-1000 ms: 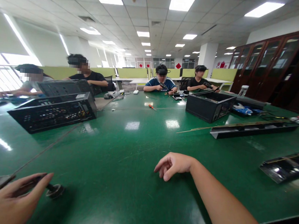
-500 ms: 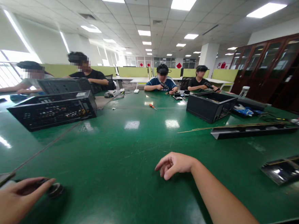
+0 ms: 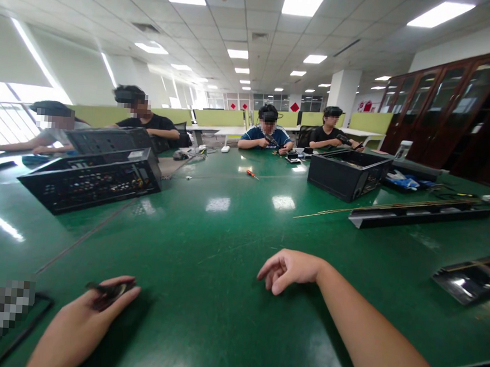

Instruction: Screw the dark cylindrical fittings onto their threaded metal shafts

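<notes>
At the lower left, my left hand (image 3: 76,321) is closed around a small dark round object (image 3: 114,294); its thumb and fingers cover much of it, and its exact kind cannot be made out. My right hand (image 3: 290,268) is held over the green tabletop (image 3: 207,248) near the middle, palm down. Its fingers are loosely bent with the thumb apart, and nothing shows between them. Beside the left wrist lies a thin black strip or cable (image 3: 29,319), partly blurred.
A computer case (image 3: 97,187) lies on the left, another dark case (image 3: 348,177) at the back right. An orange screwdriver (image 3: 252,174) lies mid-table. Long metal channels (image 3: 419,215) and thin brass-coloured rods (image 3: 327,213) are on the right. Several people sit around the table.
My left hand has moved right and slightly away from me, carrying the small dark round object over the tabletop. The right hand has stayed almost where it was.
</notes>
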The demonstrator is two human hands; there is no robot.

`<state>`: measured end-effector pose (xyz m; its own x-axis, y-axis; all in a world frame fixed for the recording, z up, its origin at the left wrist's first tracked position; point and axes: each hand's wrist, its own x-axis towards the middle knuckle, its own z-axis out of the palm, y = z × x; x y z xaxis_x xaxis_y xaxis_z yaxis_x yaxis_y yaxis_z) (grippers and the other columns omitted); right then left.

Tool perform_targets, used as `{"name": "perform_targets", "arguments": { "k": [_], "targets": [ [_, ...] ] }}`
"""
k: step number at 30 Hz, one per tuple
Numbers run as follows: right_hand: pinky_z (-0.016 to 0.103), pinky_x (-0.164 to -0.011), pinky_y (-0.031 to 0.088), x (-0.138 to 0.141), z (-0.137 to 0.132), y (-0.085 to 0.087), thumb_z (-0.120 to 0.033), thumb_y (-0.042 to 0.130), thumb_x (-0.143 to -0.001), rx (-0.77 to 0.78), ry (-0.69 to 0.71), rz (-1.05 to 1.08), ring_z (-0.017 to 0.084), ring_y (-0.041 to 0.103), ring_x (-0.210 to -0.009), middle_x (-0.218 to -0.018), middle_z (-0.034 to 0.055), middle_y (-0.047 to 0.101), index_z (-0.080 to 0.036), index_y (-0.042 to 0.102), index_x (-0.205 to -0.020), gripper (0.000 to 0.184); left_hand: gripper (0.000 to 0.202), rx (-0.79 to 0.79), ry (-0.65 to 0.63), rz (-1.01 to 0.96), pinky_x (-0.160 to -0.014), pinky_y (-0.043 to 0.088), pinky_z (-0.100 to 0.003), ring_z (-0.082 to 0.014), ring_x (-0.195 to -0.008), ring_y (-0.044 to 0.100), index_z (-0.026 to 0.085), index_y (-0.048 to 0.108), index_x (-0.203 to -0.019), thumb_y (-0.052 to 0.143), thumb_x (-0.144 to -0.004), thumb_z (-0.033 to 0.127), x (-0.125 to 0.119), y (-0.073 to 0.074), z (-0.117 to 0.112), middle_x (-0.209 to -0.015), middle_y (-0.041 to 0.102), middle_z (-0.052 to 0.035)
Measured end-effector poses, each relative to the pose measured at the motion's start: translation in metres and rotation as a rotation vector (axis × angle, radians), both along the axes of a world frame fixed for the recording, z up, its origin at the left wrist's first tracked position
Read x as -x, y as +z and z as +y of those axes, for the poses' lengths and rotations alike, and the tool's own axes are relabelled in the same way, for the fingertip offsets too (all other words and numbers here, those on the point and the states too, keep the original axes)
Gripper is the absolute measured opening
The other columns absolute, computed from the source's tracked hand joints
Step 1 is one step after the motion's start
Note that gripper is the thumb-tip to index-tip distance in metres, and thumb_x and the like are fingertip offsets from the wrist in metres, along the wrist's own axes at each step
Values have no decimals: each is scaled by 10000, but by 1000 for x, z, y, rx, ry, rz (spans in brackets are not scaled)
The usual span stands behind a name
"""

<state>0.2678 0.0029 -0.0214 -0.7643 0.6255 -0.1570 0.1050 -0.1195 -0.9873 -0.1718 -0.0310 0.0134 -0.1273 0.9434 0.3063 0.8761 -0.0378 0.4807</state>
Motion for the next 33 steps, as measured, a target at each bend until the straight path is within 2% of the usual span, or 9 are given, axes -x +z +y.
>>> {"name": "perform_targets", "arguments": {
  "k": [2, 5, 8, 10, 14, 17, 20, 26, 33],
  "targets": [
    [231, -718, 512, 1, -1, 0, -268, 900, -558, -4, -12, -4, 130, 666, -752, -869, 46, 726, -145, 699, -1103, 594, 454, 86, -215, -73, -806, 564, -357, -260, -860, 721, 242, 689, -1026, 642, -742, 595, -48, 17, 3, -927, 767, -4],
    [237, -709, 509, 2, -2, -1, -288, 896, -568, -21, -56, -10, 136, 661, -749, -849, 46, 724, -140, 700, -1086, 574, 388, 120, -497, -22, -765, 548, -324, -240, -824, 699, 201, 689, -998, 663, -767, 513, -121, 33, 9, -912, 742, -44],
    [229, -673, 494, 4, -2, -1, -307, 890, -582, -85, -137, -9, 129, 642, -717, -823, 38, 709, -134, 687, -1099, 582, 216, 57, -696, 82, -803, 512, -320, -231, -877, 672, 220, 699, -952, 667, -797, 368, -173, 35, 15, -935, 720, -40],
    [220, -630, 478, 7, -2, -1, -322, 887, -586, -152, -219, -8, 117, 620, -678, -842, 34, 696, -138, 657, -1156, 642, 228, 33, -730, 89, -836, 497, -326, -233, -919, 663, 228, 688, -1001, 682, -782, 293, -191, 29, 20, -973, 715, -39],
    [221, -560, 453, 18, -8, 2, -380, 890, -565, -402, -390, -113, 124, 603, -653, -922, 43, 671, -158, 628, -1205, 727, 347, 69, -674, 48, -810, 491, -324, -228, -909, 665, 218, 622, -1086, 699, -748, 221, -196, 10, 27, -984, 714, -33],
    [248, -608, 464, 26, -16, 9, -406, 864, -607, -648, -445, -255, 150, 610, -684, -849, 28, 672, -181, 663, -1162, 631, 255, 83, -688, 45, -777, 477, -310, -214, -878, 663, 220, 630, -1005, 686, -757, 210, -191, 2, 27, -940, 711, -16],
    [262, -655, 464, 29, -22, 16, -359, 821, -676, -800, -496, -338, 151, 611, -715, -884, 31, 677, -193, 686, -1107, 482, 236, 84, -708, 48, -764, 470, -306, -212, -864, 661, 222, 647, -971, 706, -742, 223, -190, 2, 23, -920, 710, -10],
    [271, -721, 451, 32, -29, 24, -312, 766, -751, -930, -416, -392, 167, 620, -794, -871, 24, 683, -201, 718, -988, 266, 252, 56, -757, 60, -813, 482, -326, -231, -935, 649, 229, 674, -988, 718, -740, 240, -192, -3, 20, -943, 707, -22],
    [264, -693, 430, 35, -31, 19, -200, 712, -781, -907, -397, -433, 152, 607, -748, -811, 5, 677, -209, 725, -932, 152, 406, 55, -745, -3, -886, 476, -339, -232, -999, 650, 246, 638, -1095, 760, -708, 224, -188, -13, 19, -1061, 708, -19]
  ]
}}
